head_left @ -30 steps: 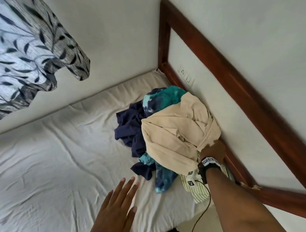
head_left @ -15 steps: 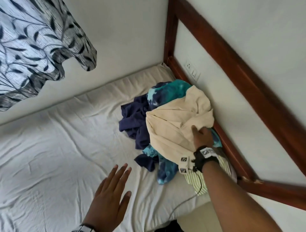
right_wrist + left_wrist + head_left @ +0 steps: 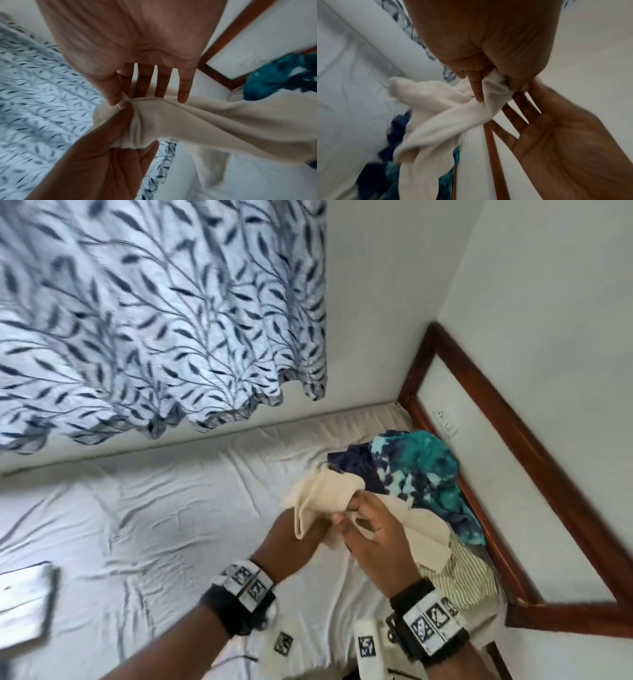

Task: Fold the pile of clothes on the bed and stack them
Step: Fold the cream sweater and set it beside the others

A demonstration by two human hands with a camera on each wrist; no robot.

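The clothes pile lies in the bed's far right corner: a teal tie-dye piece (image 3: 421,470), a navy piece (image 3: 352,463) and a green-striped piece (image 3: 459,577). A cream garment (image 3: 329,491) trails from the pile up to both hands, above the sheet. My left hand (image 3: 284,539) grips its ribbed edge (image 3: 494,79), and the cloth drapes over the fingers. My right hand (image 3: 370,529) meets it from the right. Its thumb (image 3: 112,94) presses the hem against straight, spread fingers behind the cloth. The rest of the cream garment (image 3: 223,119) hangs toward the pile.
A white wrinkled sheet (image 3: 154,525) covers the mattress left of the pile. A leaf-patterned curtain (image 3: 154,320) hangs over the far side. A brown wooden bed frame (image 3: 513,467) and a wall socket (image 3: 445,421) border the pile. A flat shiny object (image 3: 24,604) lies far left.
The right hand has pulled the cream garment leftward off the pile. The left hand rose from over the sheet and took hold of its edge. The view has swung left and up.
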